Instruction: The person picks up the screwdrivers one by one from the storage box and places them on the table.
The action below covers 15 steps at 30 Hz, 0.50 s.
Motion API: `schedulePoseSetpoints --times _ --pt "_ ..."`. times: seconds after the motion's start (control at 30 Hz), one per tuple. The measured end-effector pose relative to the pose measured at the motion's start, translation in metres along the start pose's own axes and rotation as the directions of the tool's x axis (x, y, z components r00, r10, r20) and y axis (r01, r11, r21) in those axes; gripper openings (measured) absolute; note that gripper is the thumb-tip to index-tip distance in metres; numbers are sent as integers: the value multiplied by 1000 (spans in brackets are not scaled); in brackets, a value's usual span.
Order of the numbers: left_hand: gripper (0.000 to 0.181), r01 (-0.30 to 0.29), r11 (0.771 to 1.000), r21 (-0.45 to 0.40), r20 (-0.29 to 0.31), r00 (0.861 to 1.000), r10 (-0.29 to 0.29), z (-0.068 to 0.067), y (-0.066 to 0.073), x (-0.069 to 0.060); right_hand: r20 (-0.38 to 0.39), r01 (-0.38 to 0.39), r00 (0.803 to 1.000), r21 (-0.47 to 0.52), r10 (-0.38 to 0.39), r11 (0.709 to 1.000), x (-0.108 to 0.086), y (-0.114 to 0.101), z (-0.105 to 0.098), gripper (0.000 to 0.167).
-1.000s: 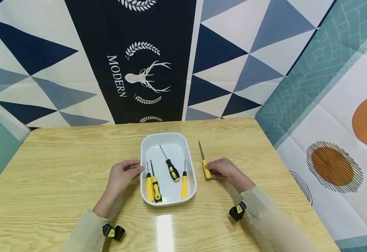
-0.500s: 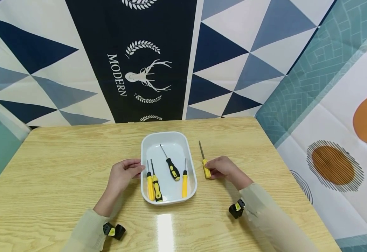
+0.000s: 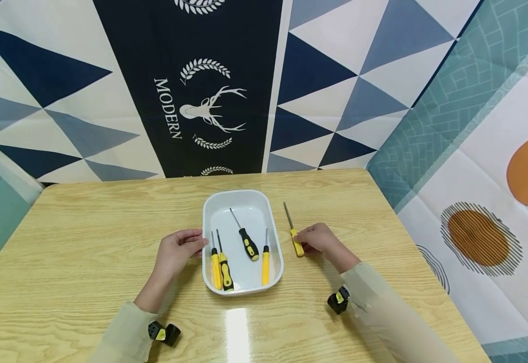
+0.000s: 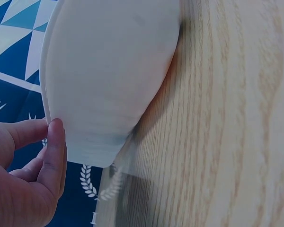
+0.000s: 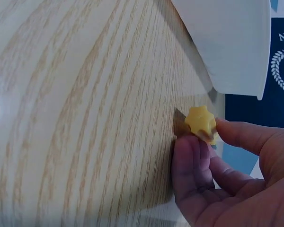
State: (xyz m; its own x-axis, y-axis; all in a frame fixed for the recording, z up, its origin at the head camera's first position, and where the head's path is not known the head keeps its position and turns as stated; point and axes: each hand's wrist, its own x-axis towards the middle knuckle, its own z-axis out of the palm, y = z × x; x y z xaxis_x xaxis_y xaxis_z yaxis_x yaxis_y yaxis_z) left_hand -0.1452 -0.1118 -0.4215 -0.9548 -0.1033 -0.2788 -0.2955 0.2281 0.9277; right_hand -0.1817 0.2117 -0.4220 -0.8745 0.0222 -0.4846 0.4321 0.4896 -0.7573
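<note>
A white plastic tray (image 3: pixel 242 199) sits mid-table in the head view. My left hand (image 3: pixel 175 253) pinches its left rim between thumb and fingers; the left wrist view shows the fingers (image 4: pixel 54 156) against the tray's outer wall (image 4: pixel 109 80). Right of the tray, my right hand (image 3: pixel 323 241) pinches a screwdriver (image 3: pixel 298 246) by its yellow handle, the shaft pointing away from me. In the right wrist view the star-shaped handle end (image 5: pixel 200 122) is between thumb and fingers, close to the tabletop. Whether it touches the wood I cannot tell.
Inside the tray lie a black-yellow screwdriver (image 3: pixel 249 245) in the middle, a yellow-handled screwdriver (image 3: pixel 265 267) at right, and at left another yellow-handled screwdriver (image 3: pixel 216 269) beside a black-yellow screwdriver (image 3: pixel 225 275). Patterned cloth (image 3: pixel 218 101) hangs behind the wooden table (image 3: pixel 110 227).
The screwdriver's tip has shifted slightly left, and my right hand and wrist have moved a little left and away from me. My left hand and the tray stay put.
</note>
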Motion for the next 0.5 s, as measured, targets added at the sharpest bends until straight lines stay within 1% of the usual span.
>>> schedulePoseSetpoints --times 0.1,0.17,0.5 --pt "35 2 1000 2 3 1000 -2 0 0 0 -25 6 1000 -65 -8 998 0 0 0 26" --pt "35 2 1000 2 4 1000 -2 0 1 0 -32 11 999 -86 -13 996 -1 0 0 25" --pt "34 -3 1000 1 3 1000 3 0 1 -1 -50 9 999 -99 -14 995 0 1 -4 29"
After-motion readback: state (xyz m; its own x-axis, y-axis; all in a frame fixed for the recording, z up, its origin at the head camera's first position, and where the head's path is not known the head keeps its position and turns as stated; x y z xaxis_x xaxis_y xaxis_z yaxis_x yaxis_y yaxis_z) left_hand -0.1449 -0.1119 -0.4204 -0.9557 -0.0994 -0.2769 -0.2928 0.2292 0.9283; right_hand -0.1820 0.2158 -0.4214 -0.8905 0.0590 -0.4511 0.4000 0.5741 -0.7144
